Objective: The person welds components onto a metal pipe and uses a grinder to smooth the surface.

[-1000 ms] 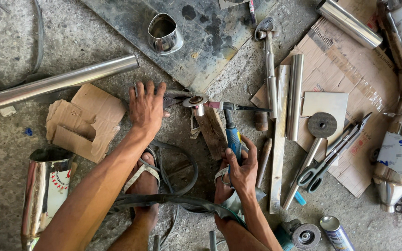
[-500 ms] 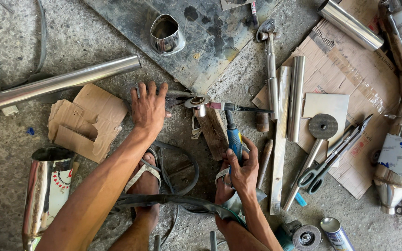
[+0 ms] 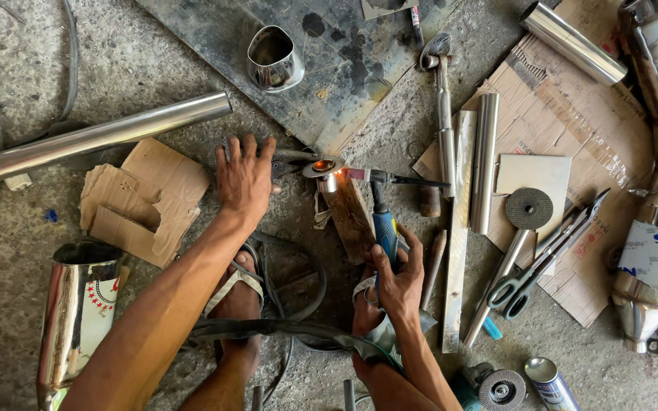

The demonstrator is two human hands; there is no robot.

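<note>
My left hand (image 3: 244, 181) lies flat at frame centre, fingers spread, pressing on pliers (image 3: 287, 164) that pin a small round steel disc (image 3: 323, 167) so it cannot shift. My right hand (image 3: 397, 278), lower centre, is closed around the blue-handled torch (image 3: 384, 221); its tip meets the disc, glowing orange. Disc sits atop a wood block (image 3: 350, 217) on rough concrete floor (image 3: 55, 68).

Both forearms are bare to the frame's lower edge, with no sleeves, gloves, rings or watch showing. The left hand (image 3: 244, 181) sits toward ten o'clock of the right hand (image 3: 394, 280). Between the arms, at about six o'clock in the view, a bare foot (image 3: 237, 308) wears an open sandal with pale, worn straps crossing the instep.
</note>
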